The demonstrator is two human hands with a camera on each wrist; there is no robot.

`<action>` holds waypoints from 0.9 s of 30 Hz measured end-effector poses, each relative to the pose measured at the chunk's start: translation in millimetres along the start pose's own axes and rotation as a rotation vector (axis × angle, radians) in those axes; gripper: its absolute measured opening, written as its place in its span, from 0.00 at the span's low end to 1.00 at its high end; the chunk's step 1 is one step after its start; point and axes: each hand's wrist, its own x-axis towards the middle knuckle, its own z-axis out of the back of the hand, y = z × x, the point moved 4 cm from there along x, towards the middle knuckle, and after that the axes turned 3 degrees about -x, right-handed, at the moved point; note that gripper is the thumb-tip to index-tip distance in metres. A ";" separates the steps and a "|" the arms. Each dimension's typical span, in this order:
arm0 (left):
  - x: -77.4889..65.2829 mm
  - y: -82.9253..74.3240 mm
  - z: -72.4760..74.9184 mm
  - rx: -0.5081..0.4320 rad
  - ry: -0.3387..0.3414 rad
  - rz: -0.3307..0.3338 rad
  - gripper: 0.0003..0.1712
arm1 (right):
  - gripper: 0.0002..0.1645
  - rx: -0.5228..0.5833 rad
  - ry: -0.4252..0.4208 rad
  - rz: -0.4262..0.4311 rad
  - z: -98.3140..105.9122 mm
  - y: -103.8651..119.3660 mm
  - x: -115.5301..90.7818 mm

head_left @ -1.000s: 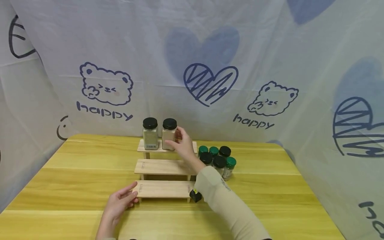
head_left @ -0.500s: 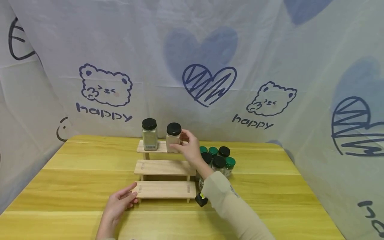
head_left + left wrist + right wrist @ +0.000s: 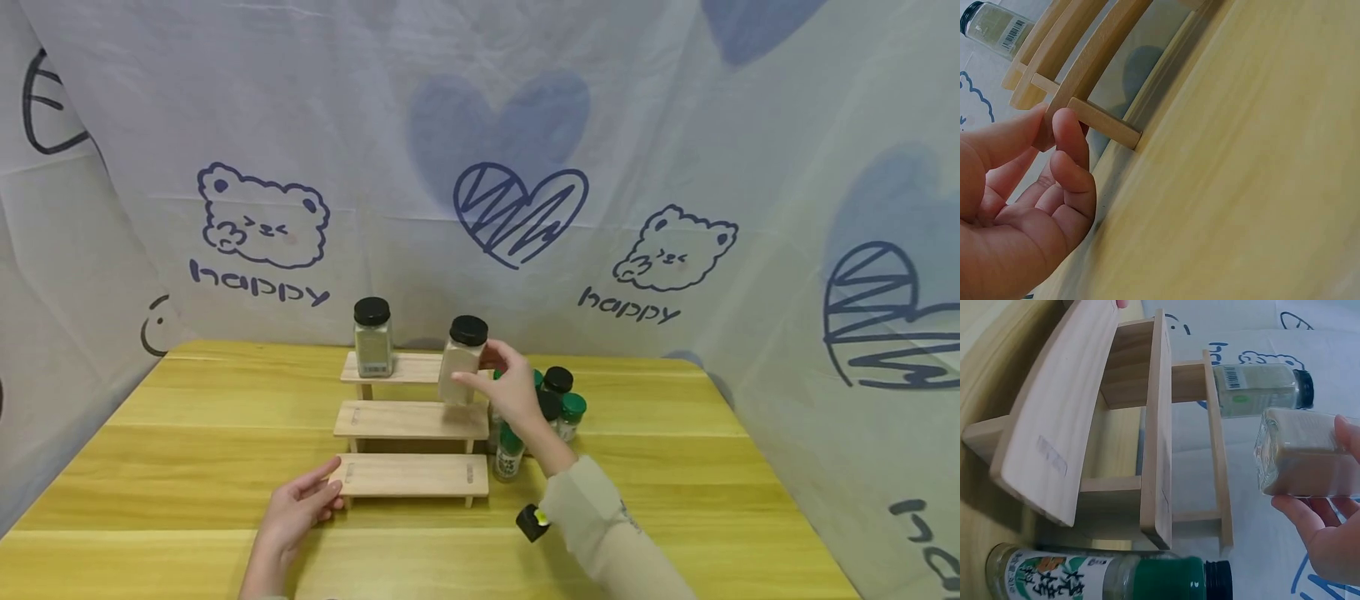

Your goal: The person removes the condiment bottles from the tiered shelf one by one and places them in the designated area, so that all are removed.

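Observation:
My right hand (image 3: 513,392) grips a square glass spice jar (image 3: 459,371) with a black lid and pale beige powder inside. The jar is tilted and held up by the right end of the three-tier wooden rack (image 3: 408,477); in the right wrist view its base hangs clear of the boards. Another black-lidded jar (image 3: 373,350), with greenish contents, stands upright at the left of the top tier. My left hand (image 3: 296,508) pinches the left end of the lowest tier, and the left wrist view shows thumb and fingers on that board's end (image 3: 1047,128).
Right of the rack stand several jars with green or black lids, partly behind my right hand. The nearest is a green-topped spice bottle (image 3: 508,458), whose label (image 3: 1060,575) shows in the right wrist view. A printed cloth (image 3: 405,250) hangs behind the table (image 3: 675,500).
My right hand has lifted the beige jar off the top tier and moved it right and towards me, tilting it. The left hand stays at the rack's lowest tier.

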 end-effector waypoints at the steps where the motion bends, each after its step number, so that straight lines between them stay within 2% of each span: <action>1: 0.1 0.0 0.1 -0.002 0.001 -0.001 0.27 | 0.25 -0.006 0.002 -0.006 2.3 -0.5 -2.1; 6: 0.0 -0.1 0.3 -0.001 0.003 -0.010 0.27 | 0.26 -0.024 0.006 -0.043 12.7 -5.6 -11.4; 13: -0.4 -0.2 -1.3 -0.003 -0.001 -0.015 0.26 | 0.24 -0.049 0.016 -0.050 28.4 -5.7 -29.7; 27: 0.0 1.1 1.2 0.021 0.003 -0.004 0.27 | 0.27 0.002 0.033 -0.046 58.9 -10.9 -60.0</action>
